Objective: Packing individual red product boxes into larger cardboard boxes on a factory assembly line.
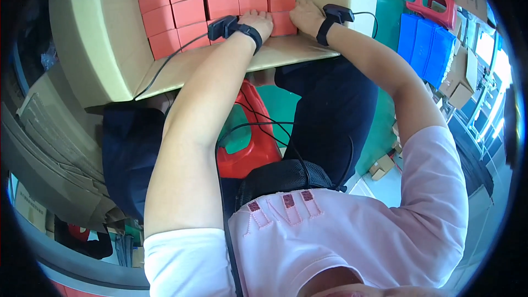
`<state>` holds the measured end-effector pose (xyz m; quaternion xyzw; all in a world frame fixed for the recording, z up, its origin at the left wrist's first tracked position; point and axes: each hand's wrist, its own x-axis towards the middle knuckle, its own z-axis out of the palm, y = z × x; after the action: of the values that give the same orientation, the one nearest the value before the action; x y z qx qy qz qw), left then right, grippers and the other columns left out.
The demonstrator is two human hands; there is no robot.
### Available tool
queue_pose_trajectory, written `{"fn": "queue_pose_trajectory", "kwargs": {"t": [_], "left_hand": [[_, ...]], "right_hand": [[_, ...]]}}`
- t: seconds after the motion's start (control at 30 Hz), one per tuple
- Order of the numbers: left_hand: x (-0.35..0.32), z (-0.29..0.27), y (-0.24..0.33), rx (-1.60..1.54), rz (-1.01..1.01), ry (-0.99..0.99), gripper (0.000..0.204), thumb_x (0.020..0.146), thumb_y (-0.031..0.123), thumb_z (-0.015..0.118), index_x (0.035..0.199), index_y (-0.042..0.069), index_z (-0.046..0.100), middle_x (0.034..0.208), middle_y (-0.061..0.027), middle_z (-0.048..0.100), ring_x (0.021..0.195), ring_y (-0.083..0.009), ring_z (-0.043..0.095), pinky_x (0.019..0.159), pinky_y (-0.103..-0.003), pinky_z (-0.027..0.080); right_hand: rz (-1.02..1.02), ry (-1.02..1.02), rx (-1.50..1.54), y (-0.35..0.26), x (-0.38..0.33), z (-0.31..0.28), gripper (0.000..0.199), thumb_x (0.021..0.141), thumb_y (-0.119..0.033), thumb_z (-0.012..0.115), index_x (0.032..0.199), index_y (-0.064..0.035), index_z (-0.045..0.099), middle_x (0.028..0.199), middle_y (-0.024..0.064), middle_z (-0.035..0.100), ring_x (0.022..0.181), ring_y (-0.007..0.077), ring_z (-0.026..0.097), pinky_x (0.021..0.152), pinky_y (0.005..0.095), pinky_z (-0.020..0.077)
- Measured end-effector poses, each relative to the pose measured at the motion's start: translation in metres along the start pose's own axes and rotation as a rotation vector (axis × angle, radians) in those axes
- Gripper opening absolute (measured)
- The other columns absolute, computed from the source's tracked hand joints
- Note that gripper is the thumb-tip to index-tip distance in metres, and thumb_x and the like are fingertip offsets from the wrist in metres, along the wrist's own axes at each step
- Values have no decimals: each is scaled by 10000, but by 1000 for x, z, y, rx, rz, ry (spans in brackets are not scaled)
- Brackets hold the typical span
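Red boxes [188, 11] lie in rows inside the carton [118, 33]. Near its near right corner, one box [283, 24] is between the left hand [257, 23] and the right hand [306, 17]. Whether the bent fingers pinch it, I cannot tell.

The large carton [118, 38] is matt, smooth-looking cardboard, and the coral-red boxes [221, 5] inside it look like smooth, matt card. Right of the carton, the blue crate [423, 49] and pinkish-red stool [440, 19] look like smooth plastic; below it, the dark trousers [335, 115] are matt cloth and the bright red stool [259, 146] is glossy plastic.
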<state>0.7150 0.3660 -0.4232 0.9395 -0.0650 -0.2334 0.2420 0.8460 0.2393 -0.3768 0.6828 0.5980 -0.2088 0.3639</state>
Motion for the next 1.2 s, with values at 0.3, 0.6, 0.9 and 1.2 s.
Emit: {"fn": "queue_pose_trajectory", "kwargs": {"t": [0.3, 0.6, 0.9, 1.2], "left_hand": [[30, -6, 9, -482, -163, 21, 274, 879, 43, 447, 1034, -21, 663, 1075, -267, 644, 1027, -401, 629, 866, -475, 516], [38, 11, 5, -543, -163, 142, 250, 904, 65, 417, 945, -21, 648, 1008, -276, 649, 986, -408, 636, 842, -495, 507], [43, 20, 0, -507, -274, 161, 262, 937, 90, 350, 1074, -53, 521, 959, -301, 655, 939, -410, 660, 773, -501, 532], [-20, -78, 33, -532, -111, -67, 505, 798, 255, 688, 1191, -34, 556, 1017, -252, 664, 974, -392, 645, 870, -446, 513]], "right_hand": [[-33, -113, 215, 1, 25, 1, 181, 805, -138, 596, 906, -72, 731, 940, 134, 711, 910, 299, 685, 776, 407, 546], [-181, -166, 123, 5, 29, -4, 210, 620, -196, 786, 782, -71, 741, 799, 121, 713, 820, 271, 697, 727, 390, 554], [-108, -77, -37, -4, 50, 20, 114, 666, -213, 729, 758, -146, 730, 746, 31, 700, 746, 225, 681, 618, 429, 499], [-38, -397, -260, -30, 55, 23, 219, 864, -221, 562, 1040, -188, 689, 979, 20, 690, 885, 220, 649, 672, 506, 470]]}}
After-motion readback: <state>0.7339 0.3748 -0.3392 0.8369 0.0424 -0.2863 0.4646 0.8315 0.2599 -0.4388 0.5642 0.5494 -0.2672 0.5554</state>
